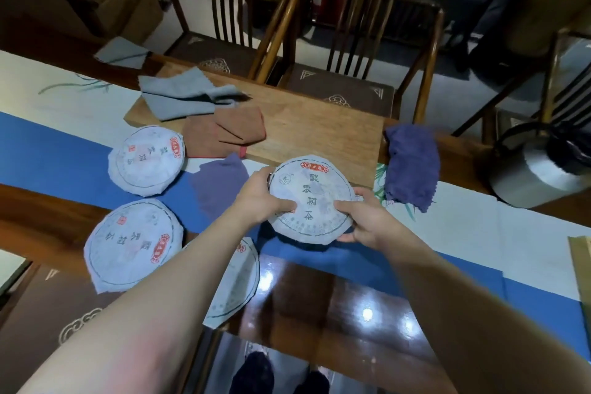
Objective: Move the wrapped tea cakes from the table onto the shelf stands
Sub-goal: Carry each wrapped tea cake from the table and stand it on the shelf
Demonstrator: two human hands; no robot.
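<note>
A round tea cake (315, 189) in pale printed paper is held above the table between both hands. My left hand (260, 198) grips its left edge, thumb across the face. My right hand (364, 217) grips its lower right edge, thumb on top. Three more wrapped tea cakes lie on the table to the left: one (147, 160) further back, one (134, 245) nearer, and one (236, 281) partly hidden under my left forearm. No shelf stand is in view.
A wooden board (303, 131) lies behind the held cake with grey cloths (182, 96) and a brown cloth (230, 131) on it. Purple cloths (411, 163) (220, 185) lie on the blue-and-white runner. Chairs (345, 51) stand across the table; a silver kettle (537, 169) sits at right.
</note>
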